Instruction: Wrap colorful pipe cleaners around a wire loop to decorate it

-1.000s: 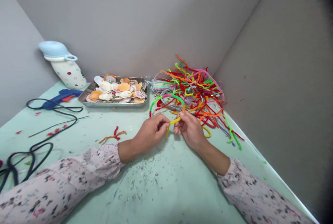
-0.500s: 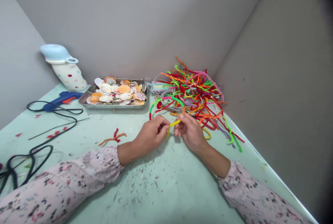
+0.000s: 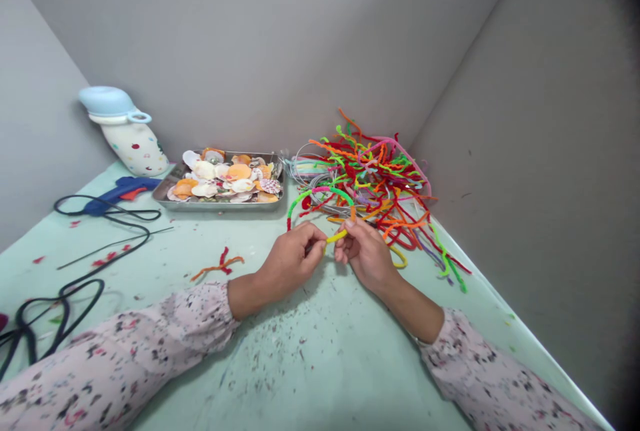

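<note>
Between my hands is a hoop (image 3: 301, 199) wrapped in bands of red, green, pink and orange pipe cleaner. Its near part is covered by a yellow pipe cleaner (image 3: 337, 236). My left hand (image 3: 287, 263) pinches the yellow pipe cleaner between thumb and forefinger at the hoop's near side. Closed around the hoop by the orange and yellow bands, my right hand (image 3: 369, 254) hides part of it. Just behind the hoop lies a tangled pile of coloured pipe cleaners (image 3: 385, 167).
A metal tray (image 3: 220, 207) of seashells (image 3: 240, 172) stands at the back. To its left are a patterned bottle (image 3: 134, 145) and a blue glue gun (image 3: 107, 200). A black cord (image 3: 83, 275) loops along the left. A twisted orange-red pipe cleaner piece (image 3: 220, 264) lies near my left wrist.
The loose yellow end that hung below the hoop is now mostly hidden at my left fingertips. Both hands stay in nearly the same place.
</note>
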`<state>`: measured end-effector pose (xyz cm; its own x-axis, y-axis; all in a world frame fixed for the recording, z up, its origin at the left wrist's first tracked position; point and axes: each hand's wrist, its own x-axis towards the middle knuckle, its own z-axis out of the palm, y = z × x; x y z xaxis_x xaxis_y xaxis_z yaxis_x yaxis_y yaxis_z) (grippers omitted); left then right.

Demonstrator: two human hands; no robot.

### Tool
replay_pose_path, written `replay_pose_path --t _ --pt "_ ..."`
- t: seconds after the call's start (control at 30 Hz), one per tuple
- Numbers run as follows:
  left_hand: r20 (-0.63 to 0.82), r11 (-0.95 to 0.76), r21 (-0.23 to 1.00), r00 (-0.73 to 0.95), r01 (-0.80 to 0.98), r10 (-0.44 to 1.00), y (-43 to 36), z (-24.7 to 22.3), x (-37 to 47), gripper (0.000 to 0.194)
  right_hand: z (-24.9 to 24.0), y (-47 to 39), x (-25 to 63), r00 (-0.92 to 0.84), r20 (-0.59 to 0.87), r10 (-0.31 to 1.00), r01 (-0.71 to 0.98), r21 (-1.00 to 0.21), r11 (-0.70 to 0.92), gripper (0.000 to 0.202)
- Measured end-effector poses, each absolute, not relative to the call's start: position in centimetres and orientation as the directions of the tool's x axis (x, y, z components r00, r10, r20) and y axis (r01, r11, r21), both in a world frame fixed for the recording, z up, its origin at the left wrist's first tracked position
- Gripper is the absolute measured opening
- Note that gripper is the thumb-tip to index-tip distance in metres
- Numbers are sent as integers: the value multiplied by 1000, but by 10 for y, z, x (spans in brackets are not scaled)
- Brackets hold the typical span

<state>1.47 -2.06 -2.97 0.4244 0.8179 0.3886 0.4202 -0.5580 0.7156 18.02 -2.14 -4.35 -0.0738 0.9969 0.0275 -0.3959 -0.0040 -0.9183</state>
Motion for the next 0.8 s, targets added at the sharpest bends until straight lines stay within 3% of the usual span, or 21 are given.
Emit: replay_pose_path --t 0.27,0.6,0.8 --pt "409 -560 734 408 385 816 -22 -29 15 12 -43 -22 180 -78 37 996 -413 -911 2 19" --pt "436 -593 627 403 506 805 -27 -26 14 10 -42 -24 177 -109 -12 994 -473 -879 -62 23" --pt "488 -658 569 442 492 753 -26 -27 13 11 -43 -24 177 -105 10 994 -502 -864 -44 22"
